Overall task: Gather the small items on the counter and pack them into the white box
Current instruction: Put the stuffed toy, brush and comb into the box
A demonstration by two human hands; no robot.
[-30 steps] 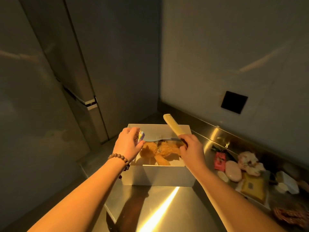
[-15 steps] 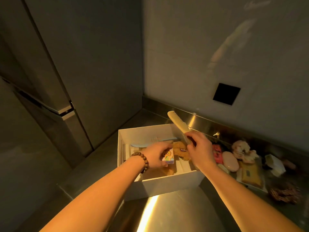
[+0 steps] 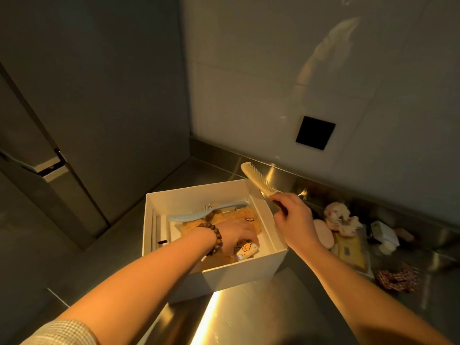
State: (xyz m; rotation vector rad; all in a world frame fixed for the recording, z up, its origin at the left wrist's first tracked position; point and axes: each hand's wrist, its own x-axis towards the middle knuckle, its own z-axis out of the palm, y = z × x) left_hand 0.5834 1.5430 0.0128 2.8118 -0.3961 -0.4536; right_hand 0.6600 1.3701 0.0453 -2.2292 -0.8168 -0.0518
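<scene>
Counter: a steel top lit by a bright streak, carrying the box and a loose cluster of small items to its right.
White box: open, standing near the counter's left edge; a yellow plush toy fills its floor.
Blue comb: lies across the plush toward the far wall of the box.
Cream comb: held above the box's far right corner, angled up and away.
Right hand: fingers pinched closed on the cream comb's near end.
Left hand: down inside the box, fingers curled around a small cartoon-printed item; beaded bracelet on the wrist.
Loose items: pink oval soap, yellow packet, braided tie.
</scene>
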